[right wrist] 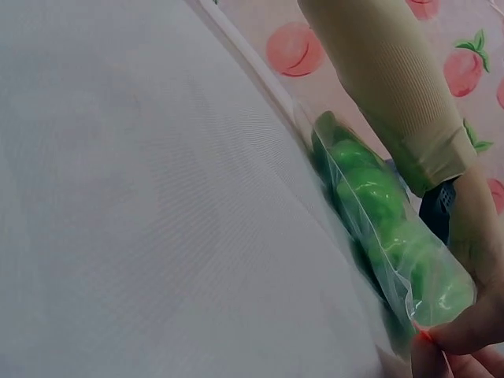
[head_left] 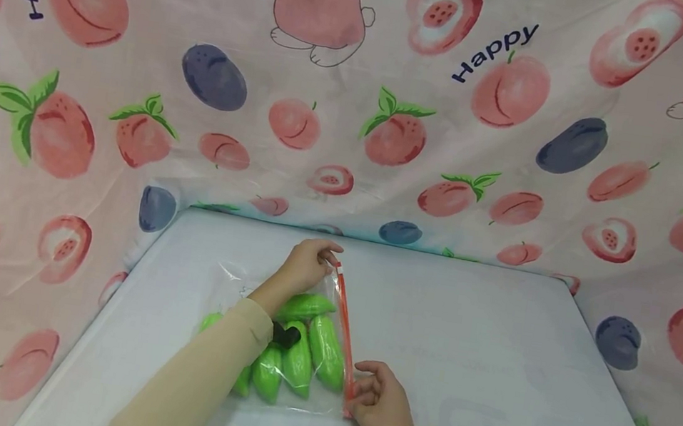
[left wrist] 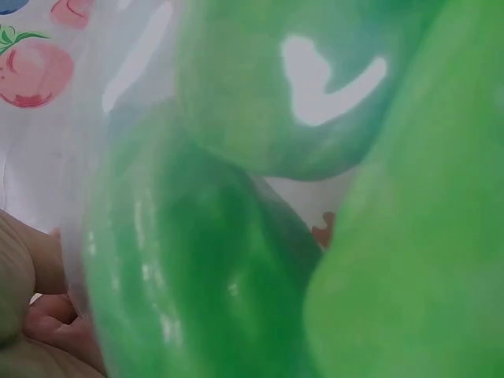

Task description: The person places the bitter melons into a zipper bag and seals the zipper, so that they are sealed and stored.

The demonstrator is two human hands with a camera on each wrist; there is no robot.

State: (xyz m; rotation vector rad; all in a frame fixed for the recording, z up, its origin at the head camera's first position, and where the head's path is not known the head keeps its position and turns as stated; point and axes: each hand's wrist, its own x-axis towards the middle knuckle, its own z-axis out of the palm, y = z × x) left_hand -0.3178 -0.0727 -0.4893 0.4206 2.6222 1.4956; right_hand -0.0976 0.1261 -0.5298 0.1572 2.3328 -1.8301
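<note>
A clear plastic zip bag (head_left: 231, 285) lies on the white surface with several long, green, fruit-like pieces (head_left: 326, 351) inside; their exact kind is unclear. Its red zip strip (head_left: 345, 321) runs along the right edge, with a small white piece (head_left: 340, 269) near the far end. At that far corner my left hand (head_left: 307, 265) pinches the bag's edge, its forearm crossing above the bag and hiding part of it. My right hand (head_left: 383, 409) pinches the near end of the strip. The right wrist view shows the thumb (right wrist: 468, 327) pressing on the red strip.
The white tabletop (head_left: 479, 346) extends right of the bag. Fruit-printed cloth (head_left: 341, 119) rises behind the table and at both sides. A black wrist-worn item (head_left: 286, 336) sits at the left cuff, over the bag.
</note>
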